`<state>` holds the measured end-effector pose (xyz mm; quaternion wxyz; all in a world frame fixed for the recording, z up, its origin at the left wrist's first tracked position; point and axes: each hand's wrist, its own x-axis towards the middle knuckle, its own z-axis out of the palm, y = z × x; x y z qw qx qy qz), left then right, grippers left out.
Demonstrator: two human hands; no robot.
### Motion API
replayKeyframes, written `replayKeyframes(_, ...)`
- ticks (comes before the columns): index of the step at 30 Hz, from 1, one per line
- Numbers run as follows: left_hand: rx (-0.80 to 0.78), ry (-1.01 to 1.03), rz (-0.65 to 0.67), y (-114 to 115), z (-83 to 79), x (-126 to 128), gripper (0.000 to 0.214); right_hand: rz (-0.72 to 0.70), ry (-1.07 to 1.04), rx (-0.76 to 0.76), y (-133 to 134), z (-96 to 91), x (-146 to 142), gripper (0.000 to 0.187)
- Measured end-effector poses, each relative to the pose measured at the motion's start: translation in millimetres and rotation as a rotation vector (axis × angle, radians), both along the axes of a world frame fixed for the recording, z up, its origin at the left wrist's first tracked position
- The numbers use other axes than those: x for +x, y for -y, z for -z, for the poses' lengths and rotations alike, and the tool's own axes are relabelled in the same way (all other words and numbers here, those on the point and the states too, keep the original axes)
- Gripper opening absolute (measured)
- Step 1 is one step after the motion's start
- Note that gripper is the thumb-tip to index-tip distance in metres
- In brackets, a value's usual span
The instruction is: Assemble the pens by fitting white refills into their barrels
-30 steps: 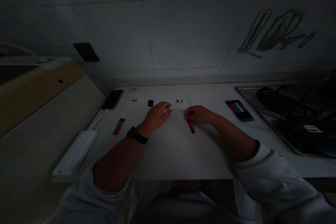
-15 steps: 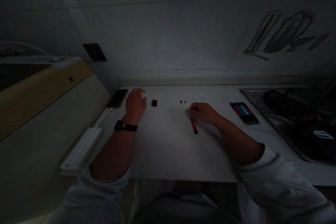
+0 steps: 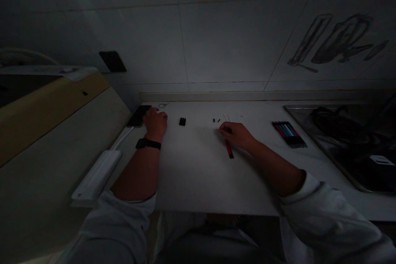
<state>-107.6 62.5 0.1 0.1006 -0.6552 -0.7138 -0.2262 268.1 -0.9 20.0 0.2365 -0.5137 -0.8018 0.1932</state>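
The scene is very dim. My right hand [image 3: 235, 134] rests on the white counter [image 3: 198, 173], fingers closed on the top end of a red and black pen [image 3: 229, 149] that lies slanted toward me. My left hand [image 3: 155, 123], with a dark watch at the wrist, sits far left near the back of the counter. Its fingers are curled down on something small that I cannot make out. A small black part [image 3: 182, 121] lies just right of the left hand. Tiny dark bits [image 3: 215, 120] and thin white rods [image 3: 228, 117] lie behind the right hand.
A dark phone [image 3: 138, 116] lies beside the left hand with a white cable to a white power bank [image 3: 95, 175]. A pack of coloured pens [image 3: 289, 133] sits at the right. A sink [image 3: 346, 140] with dark items fills the far right. A tiled wall stands behind.
My left hand left the middle of the counter, went left and back toward the phone, and curled its fingers down there. The right hand stayed on the red pen.
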Motion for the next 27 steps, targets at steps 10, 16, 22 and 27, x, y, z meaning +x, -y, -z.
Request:
replayKeyframes(10, 0.121, 0.349, 0.385, 8.2, -4.1, 63.8, 0.010, -0.093, -0.014, 0.071, -1.3, 8.1, -3.1, 0.019)
replayKeyframes(16, 0.158, 0.446, 0.398, 7.3, 1.1, 71.8, 0.008, -0.179, -0.040, 0.196, 3.1, 1.8, -10.9, 0.022)
replayKeyframes(22, 0.182, 0.672, 0.218, -5.0, 10.5, 62.9, 0.012, -0.286, 0.077, 0.291, -15.7, -5.7, -31.1, 0.032)
replayKeyframes(27, 0.196, 0.760, 0.192, -2.9, 9.8, 63.1, 0.009, -0.342, 0.255, 0.235, -46.7, -2.1, -72.4, 0.044)
